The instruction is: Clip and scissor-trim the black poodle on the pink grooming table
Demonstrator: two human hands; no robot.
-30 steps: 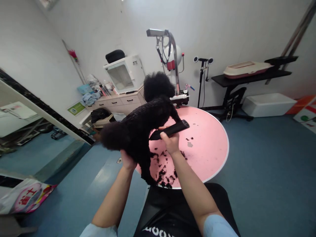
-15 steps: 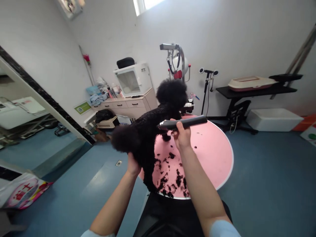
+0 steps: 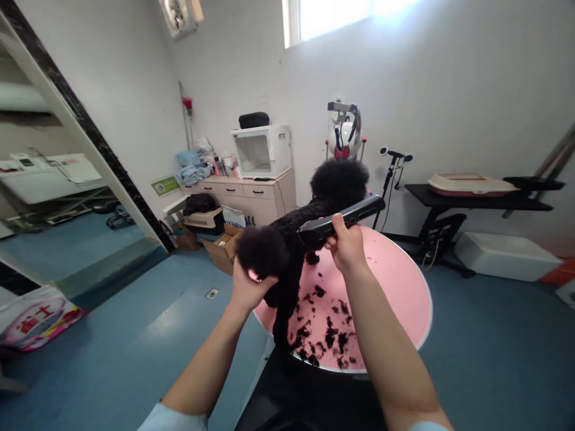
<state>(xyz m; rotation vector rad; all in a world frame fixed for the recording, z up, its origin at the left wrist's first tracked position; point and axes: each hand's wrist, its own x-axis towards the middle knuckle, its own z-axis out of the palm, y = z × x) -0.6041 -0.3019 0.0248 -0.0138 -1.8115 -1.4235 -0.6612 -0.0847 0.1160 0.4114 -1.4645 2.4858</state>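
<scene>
A black curly-coated dog stands on a round pink grooming table, its head at the far end and its rear toward me. My right hand grips a dark hair clipper, whose blade end points left and meets the coat on the dog's right flank. At the dog's rear, my left hand is wrapped round the base of the fluffy round tail, thumb to the right. Cut tufts of black hair are strewn over the near part of the table.
Behind the table stand a cabinet with a white glass-fronted box, and a grooming stand with a hose. A light on a tripod and a black table are at right. A cardboard box sits on the floor, left.
My left hand has moved up from the hind leg to the tail. The clipper has rolled in my right hand and tilts more. The view has shifted, so the scene sits farther right and lower.
</scene>
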